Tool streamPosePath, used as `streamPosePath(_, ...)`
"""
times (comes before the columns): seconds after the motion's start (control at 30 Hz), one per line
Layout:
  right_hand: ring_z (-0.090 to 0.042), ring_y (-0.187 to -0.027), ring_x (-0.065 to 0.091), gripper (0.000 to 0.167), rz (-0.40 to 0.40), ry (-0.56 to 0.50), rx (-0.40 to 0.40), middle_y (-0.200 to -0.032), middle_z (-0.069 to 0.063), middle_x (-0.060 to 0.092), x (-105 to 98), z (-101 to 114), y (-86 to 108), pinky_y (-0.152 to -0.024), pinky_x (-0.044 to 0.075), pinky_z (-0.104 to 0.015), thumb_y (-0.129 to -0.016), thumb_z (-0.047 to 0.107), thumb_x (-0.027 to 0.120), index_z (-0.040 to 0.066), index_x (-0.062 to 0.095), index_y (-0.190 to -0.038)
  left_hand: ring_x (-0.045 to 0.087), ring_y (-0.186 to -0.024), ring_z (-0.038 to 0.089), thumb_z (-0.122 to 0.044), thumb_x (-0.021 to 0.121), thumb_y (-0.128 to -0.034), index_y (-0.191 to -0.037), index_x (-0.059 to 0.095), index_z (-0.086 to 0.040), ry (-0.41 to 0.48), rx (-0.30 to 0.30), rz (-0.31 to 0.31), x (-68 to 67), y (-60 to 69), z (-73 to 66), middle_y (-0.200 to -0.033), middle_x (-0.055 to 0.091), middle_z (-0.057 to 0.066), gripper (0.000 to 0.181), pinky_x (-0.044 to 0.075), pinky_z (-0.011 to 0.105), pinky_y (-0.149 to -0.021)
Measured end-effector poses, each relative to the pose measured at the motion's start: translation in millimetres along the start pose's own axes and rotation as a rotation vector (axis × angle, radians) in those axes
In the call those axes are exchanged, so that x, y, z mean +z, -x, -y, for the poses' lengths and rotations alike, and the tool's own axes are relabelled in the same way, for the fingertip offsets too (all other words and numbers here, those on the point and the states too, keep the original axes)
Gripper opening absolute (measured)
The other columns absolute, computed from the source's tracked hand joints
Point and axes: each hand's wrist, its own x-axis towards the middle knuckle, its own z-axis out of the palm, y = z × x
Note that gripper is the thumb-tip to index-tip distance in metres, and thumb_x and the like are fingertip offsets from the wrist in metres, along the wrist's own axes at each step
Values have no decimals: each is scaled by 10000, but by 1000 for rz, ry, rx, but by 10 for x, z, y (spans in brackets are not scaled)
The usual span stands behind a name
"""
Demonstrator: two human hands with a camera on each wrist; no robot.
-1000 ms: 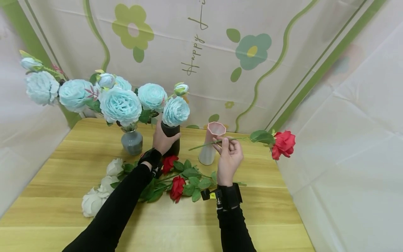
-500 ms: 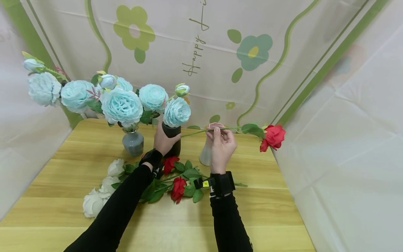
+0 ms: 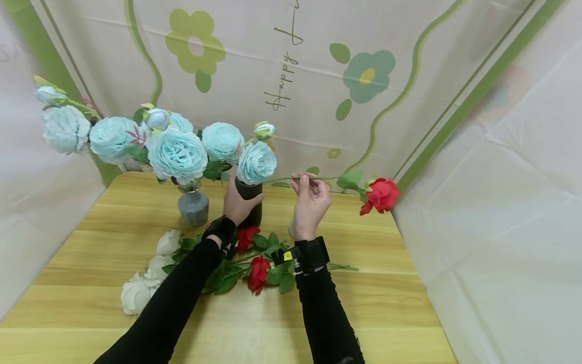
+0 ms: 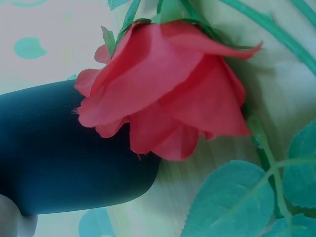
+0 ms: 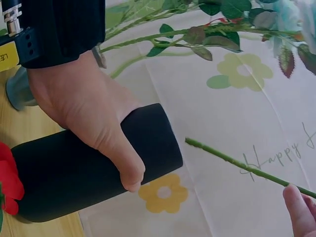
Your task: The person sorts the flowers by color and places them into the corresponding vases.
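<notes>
My left hand (image 3: 238,203) grips a black vase (image 3: 254,215) that stands on the table, its thumb wrapped across the front. In the right wrist view the vase's rim and my left thumb show clearly. With thumb and fingertips my right hand (image 3: 312,205) pinches the green stem of a red rose (image 3: 383,195). The bloom points right, and the bare stem end (image 5: 217,154) points toward the black vase's rim, apart from it in the right wrist view. Another red rose (image 4: 163,89) lies close by the vase's base. A pale vase (image 3: 291,228) is almost wholly hidden behind my right hand.
A grey vase (image 3: 194,208) with several light blue flowers (image 3: 177,154) stands left of the black one. White flowers (image 3: 136,294) and red roses (image 3: 258,274) with leafy stems lie on the wooden table (image 3: 386,308). A printed cloth (image 3: 309,116) hangs behind.
My right hand has moved left and away from me with the red rose, bringing the stem end toward the black vase and covering the pale vase. My left hand keeps its grip.
</notes>
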Motion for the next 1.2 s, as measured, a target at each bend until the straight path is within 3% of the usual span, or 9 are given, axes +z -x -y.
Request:
streamPosePath(0.1,-306,-1094,622,257,36,13,-9,-1171,-192,591,30,-61,-27,-939,496,-352,-994,133,596,8,558,-1216,448,-1249,351,-248,817,-812,-1503,271,-58,-2,-4,8,7,-2,-6,-1408,428,176,900,356,490,-1024)
streamPosePath(0.27,-390,-1092,603,240,110,137,42,-1158,-296,572,383,395,49,-943,493,-410,-1044,63,480,-137,522,-1170,422,-1290,354,-247,812,-814,-1521,238,-50,-14,-9,8,1,-3,-18,-1447,397,180,932,331,498,-1055)
streamPosePath(0.47,-259,-865,660,205,203,414,37,-931,-200,635,636,494,56,-762,531,-323,-1052,56,462,-106,588,-1054,426,-1285,341,-253,815,-810,-1495,250,-27,-33,-18,3,-8,-6,-35,-1432,401,185,915,340,481,-1053)
streamPosePath(0.6,-144,-522,366,231,307,641,-3,-615,-48,414,677,347,16,-541,291,-297,-1067,157,459,38,582,-912,417,-1297,337,-286,823,-801,-1510,233,-39,-40,-4,6,4,-5,-26,-1460,374,174,954,334,480,-1060)
streamPosePath(0.67,-148,-522,183,270,364,716,-19,-595,-22,260,688,286,-8,-546,192,-313,-1065,142,433,83,490,-808,423,-1293,337,-308,824,-798,-1521,226,-51,-52,13,7,12,-6,-17,-1472,356,166,973,339,482,-1057)
streamPosePath(0.77,-135,-537,126,316,449,778,-30,-605,0,177,696,200,-47,-549,163,-310,-1030,72,450,119,354,-733,459,-1247,329,-299,808,-812,-1512,273,-69,-71,49,9,22,-19,0,-1452,373,157,911,366,478,-1031)
streamPosePath(1.0,-179,-498,279,347,547,847,-67,-554,-24,264,715,106,-93,-541,212,-280,-994,-9,503,101,379,-689,496,-1154,330,-249,754,-846,-1458,356,-57,-106,85,9,27,-51,28,-1384,406,172,755,399,490,-979)
streamPosePath(1.13,-231,-612,512,165,579,859,-124,-632,-95,481,695,68,-90,-599,359,-292,-960,-6,580,32,563,-800,469,-1194,347,-259,734,-865,-1479,326,-54,-107,86,25,19,-49,25,-1419,371,186,766,378,499,-1002)
streamPosePath(1.2,-231,-758,592,35,575,860,-142,-770,-101,604,663,54,-84,-717,428,-315,-929,20,651,26,655,-895,455,-1225,354,-270,737,-866,-1483,307,-47,-99,65,32,10,-42,17,-1430,364,189,785,364,501,-1020)
